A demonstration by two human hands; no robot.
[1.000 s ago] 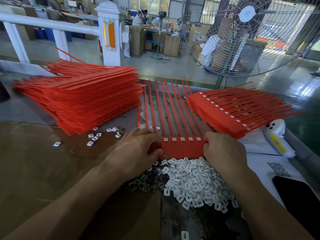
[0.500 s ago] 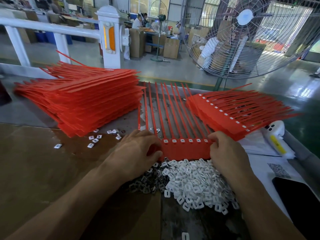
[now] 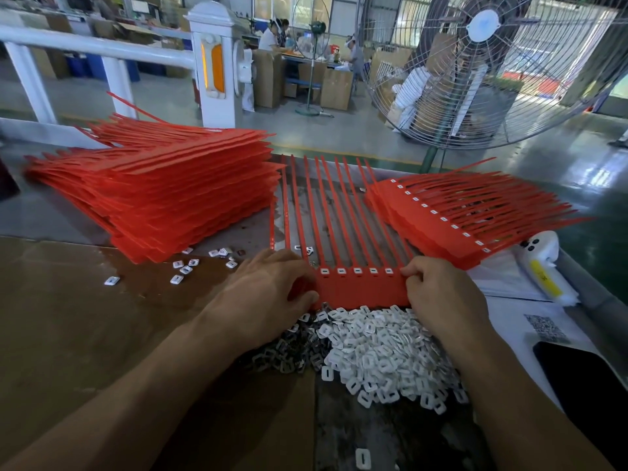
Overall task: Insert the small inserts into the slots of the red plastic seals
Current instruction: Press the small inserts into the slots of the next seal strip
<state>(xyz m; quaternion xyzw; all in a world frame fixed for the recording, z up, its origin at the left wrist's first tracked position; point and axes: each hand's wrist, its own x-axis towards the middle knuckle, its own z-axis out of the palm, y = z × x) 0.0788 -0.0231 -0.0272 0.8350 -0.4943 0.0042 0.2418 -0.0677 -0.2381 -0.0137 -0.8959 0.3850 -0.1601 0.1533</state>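
— Right hand (image 3: 438, 294) has shifted in along the red seal strip's (image 3: 363, 288) right end; what now?
— Its grip pinches the top corner; left hand (image 3: 272, 290) curls on the other end, strip flat on the table (image 3: 85, 317). Seat each insert squarely, I'd say.
— Count?
— Five inserts showing in slots; loose pile of inserts (image 3: 377, 351) uncountable; two seal stacks beside

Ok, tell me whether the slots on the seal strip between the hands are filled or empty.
Filled where visible: the seal strip shows five white inserts seated along its top edge. The left hand and right hand cover its ends, so those slots cannot be told.
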